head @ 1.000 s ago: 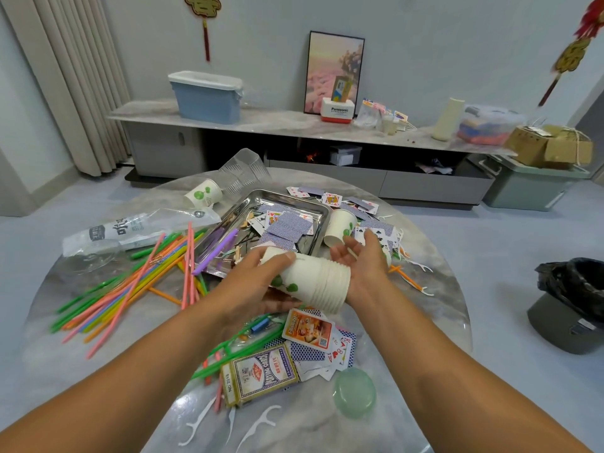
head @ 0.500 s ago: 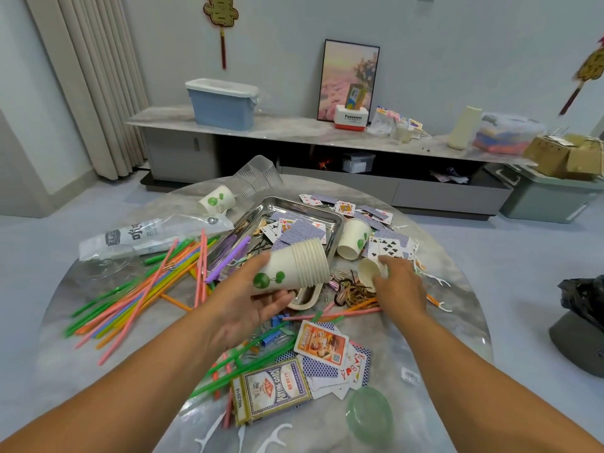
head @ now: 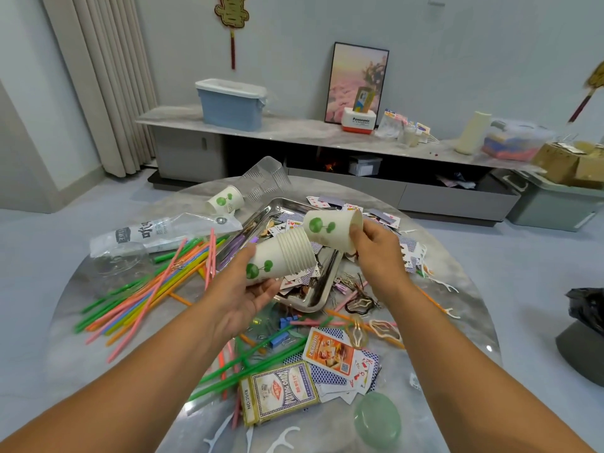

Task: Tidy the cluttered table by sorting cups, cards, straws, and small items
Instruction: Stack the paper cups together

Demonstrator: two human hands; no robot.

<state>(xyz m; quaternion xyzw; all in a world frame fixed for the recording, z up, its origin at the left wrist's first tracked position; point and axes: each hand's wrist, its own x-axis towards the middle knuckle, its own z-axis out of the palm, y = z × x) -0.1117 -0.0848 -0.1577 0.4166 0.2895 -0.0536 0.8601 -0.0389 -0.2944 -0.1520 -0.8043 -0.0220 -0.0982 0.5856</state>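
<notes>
Straws (head: pixel 157 289) lie left of the tray (head: pixel 322 289), card box (head: pixel 277 392) before it.

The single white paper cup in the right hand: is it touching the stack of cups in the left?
Cannot tell. In the head view the single white paper cup overlaps the stack's rim, so contact or gap is hidden.

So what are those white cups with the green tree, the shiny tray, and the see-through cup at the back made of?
The cup stack in the left hand and the single cup in the right hand look like matte paper: opaque, with rolled rims. The tray looks like polished metal, probably stainless steel, since it mirrors the light. The clear cup seems thin ridged plastic; you see through it.
</notes>
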